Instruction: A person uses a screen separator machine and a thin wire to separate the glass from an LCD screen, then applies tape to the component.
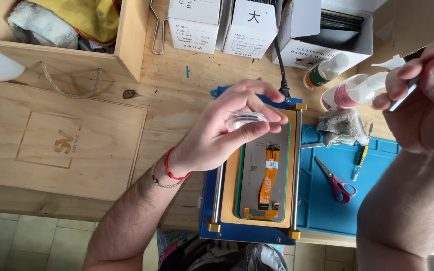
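Pale wooden bench (167, 100), tiled floor below the near edge. Blue fixture (249, 232) at centre near, two steel rails along its sides, four brass corner blocks. On its plate, one screen (262, 175) lying back up, orange flex down the middle.

Left hand (217, 133) hovering over the far end of the screen, fingers curled and pinched on a small clear disc (247, 119), thumb under, fingertips over the top. Red cord and a bead chain on the wrist. Disc held above the screen's far edge, clear of the plate.

Right hand (423, 100) raised at the far right, fingers closed together on a thin grey tool (403, 98); tip of the tool hidden by the fingers. Held close to the lens, well apart from the fixture.

Blue mat (322, 211) right of the fixture, touching it. On the mat: one pair of scissors (337, 183) with pink handles, one small screwdriver (360, 158), one grey rag (342, 125) at the far edge. Bare mat near and right of the scissors.

Far side: two bottles (350, 90) lying tipped, two white boxes (222, 22) side by side, one larger open box (327, 35) right of them. Black cable (280, 65) running from the far edge down to the fixture.

Left: flat wooden lid (61, 145), open crate (61, 30) with cloths beyond it. Open bench between lid and fixture.
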